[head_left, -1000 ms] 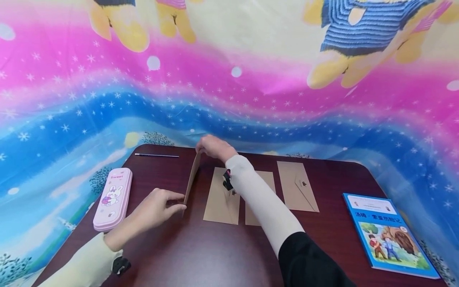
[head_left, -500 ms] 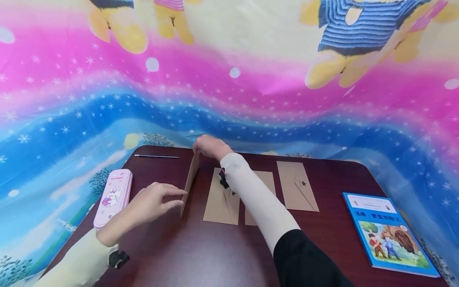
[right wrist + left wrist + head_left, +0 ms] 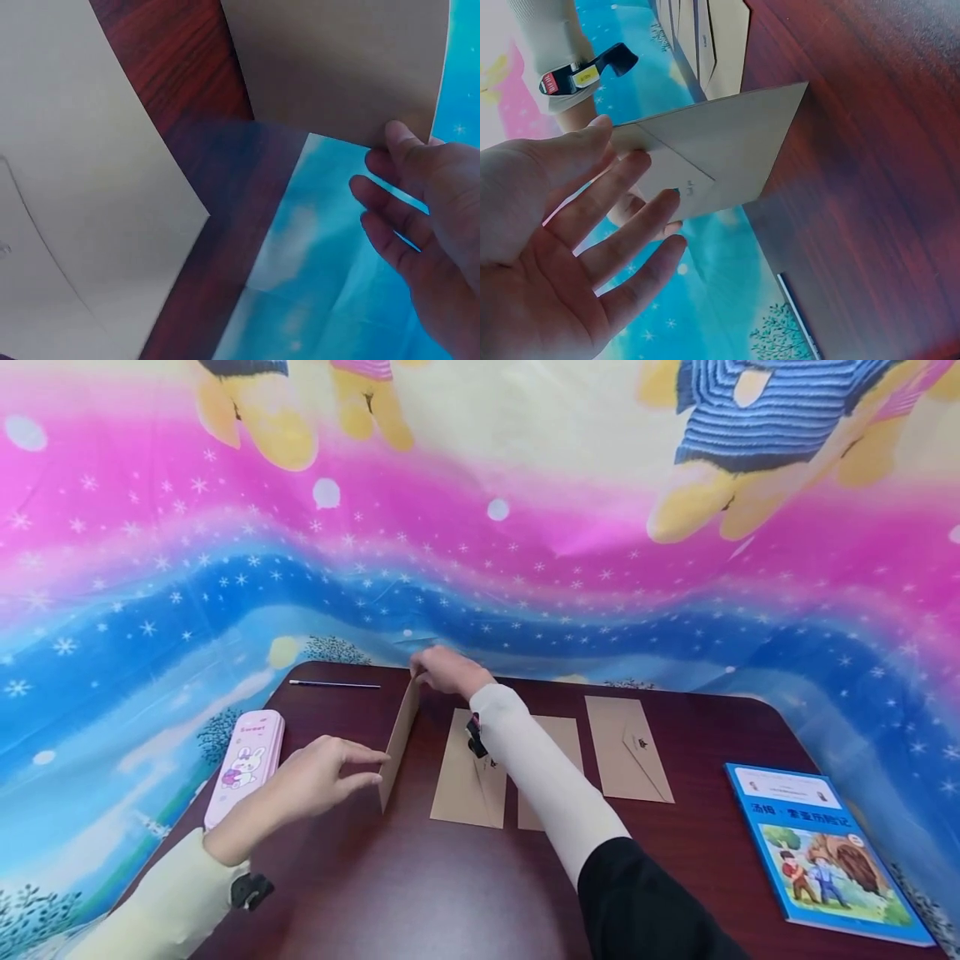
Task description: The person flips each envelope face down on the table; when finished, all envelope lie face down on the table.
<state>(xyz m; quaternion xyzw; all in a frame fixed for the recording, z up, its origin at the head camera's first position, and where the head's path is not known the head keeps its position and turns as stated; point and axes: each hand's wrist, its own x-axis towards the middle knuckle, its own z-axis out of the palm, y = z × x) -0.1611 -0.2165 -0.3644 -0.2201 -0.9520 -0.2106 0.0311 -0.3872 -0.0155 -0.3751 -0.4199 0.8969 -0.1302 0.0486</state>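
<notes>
A kraft-paper envelope (image 3: 400,743) stands on its long edge on the dark table, flap side facing left. My right hand (image 3: 450,670) pinches its far upper corner between thumb and forefinger; the right wrist view shows the other fingers of this hand (image 3: 435,202) loosely bent. At the near end, my left hand (image 3: 318,777) has its fingers nearly straight and spread, fingertips at the envelope's flap side. The left wrist view shows the flap and small print of this envelope (image 3: 727,157) beyond the left fingers. To the right lies a second envelope (image 3: 457,777), partly under the right forearm.
Two more envelopes lie farther right, one partly covered by the right sleeve (image 3: 558,739), the other in full view (image 3: 628,747). A pink pencil case (image 3: 243,768) is at left, a pencil (image 3: 333,684) at the back, a blue book (image 3: 825,852) at right.
One second ago the left thumb and forefinger were at the envelope's near edge; they have since spread and drawn slightly back. The right hand keeps its pinch, almost in place.
</notes>
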